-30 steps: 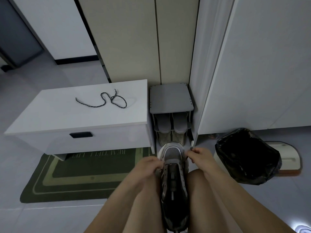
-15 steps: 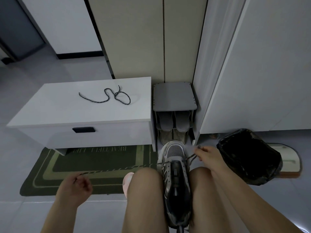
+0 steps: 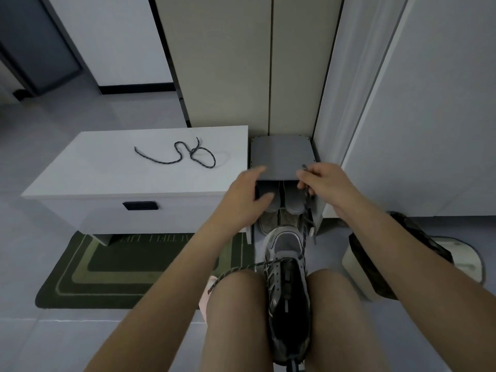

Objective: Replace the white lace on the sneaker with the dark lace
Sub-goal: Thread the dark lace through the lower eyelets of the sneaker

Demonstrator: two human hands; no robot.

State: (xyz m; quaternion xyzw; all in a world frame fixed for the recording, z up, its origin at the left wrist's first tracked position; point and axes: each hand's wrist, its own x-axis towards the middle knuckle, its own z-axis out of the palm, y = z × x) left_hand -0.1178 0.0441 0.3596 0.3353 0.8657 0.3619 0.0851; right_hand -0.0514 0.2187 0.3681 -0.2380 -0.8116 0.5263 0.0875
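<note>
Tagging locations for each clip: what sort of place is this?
Probably a home entryway: a small shoe rack holding shoes, a low white storage bench, and a green doormat.

Dim, cool, even indoor light, shadows rendered soft, cabinet doors bowed at the borders by wide-angle distortion, left hand slightly blurred

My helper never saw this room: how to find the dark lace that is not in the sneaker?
Look at the low white bench left of the grey shoe rack. On its top lies a dark speckled lace, curled in a loop. Unlike the sneaker's lace, no hand holds it.
</note>
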